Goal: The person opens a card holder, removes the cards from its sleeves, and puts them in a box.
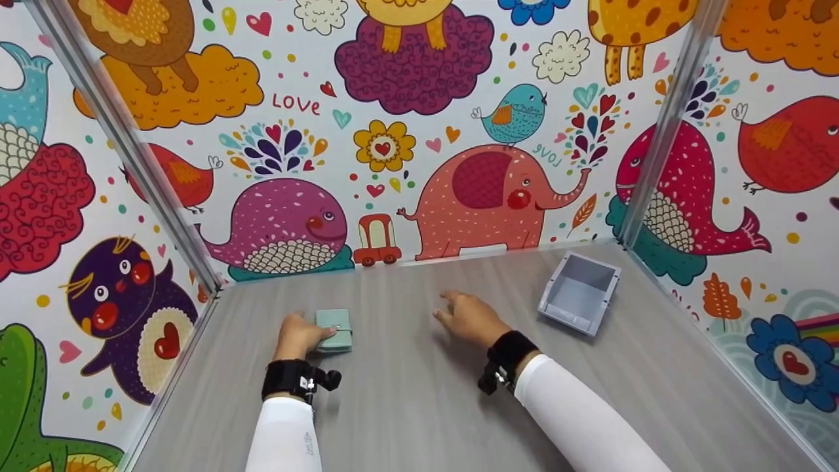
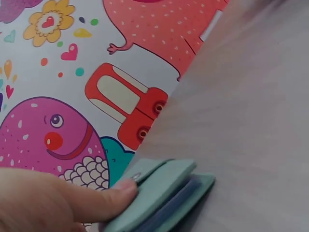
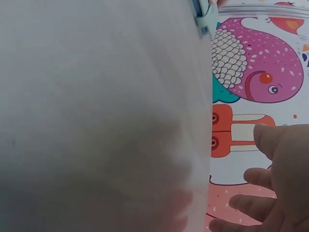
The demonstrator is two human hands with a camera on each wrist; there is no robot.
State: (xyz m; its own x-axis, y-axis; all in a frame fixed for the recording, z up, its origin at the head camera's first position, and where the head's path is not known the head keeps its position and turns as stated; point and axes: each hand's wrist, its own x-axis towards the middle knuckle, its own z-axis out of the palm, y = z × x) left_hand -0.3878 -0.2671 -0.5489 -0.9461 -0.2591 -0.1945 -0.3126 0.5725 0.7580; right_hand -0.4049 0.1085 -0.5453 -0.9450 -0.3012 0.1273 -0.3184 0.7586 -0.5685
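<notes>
Nearest are two white sleeves, left (image 1: pixel 283 436) and right (image 1: pixel 583 413), each ending at a black wristband, left (image 1: pixel 283 378) and right (image 1: pixel 514 349), that bears a small camera. Beyond them, the left hand's (image 1: pixel 296 337) grip pinches a mint-green wallet (image 1: pixel 334 320) at its left side, the thumb on the cover beside the strap. The wallet is on the left part of the grey desk (image 1: pixel 400 406); seen from the left wrist, its covers part slightly, showing dark layers inside. The right hand (image 1: pixel 475 321) is over the middle of the desk, its grip spread, the fingers apart. Farther right, near the back corner, a grey open box (image 1: pixel 585 272) rests on the desk. Behind everything rises a wall (image 1: pixel 452 131) printed with a purple whale, a red car and a pink elephant.
</notes>
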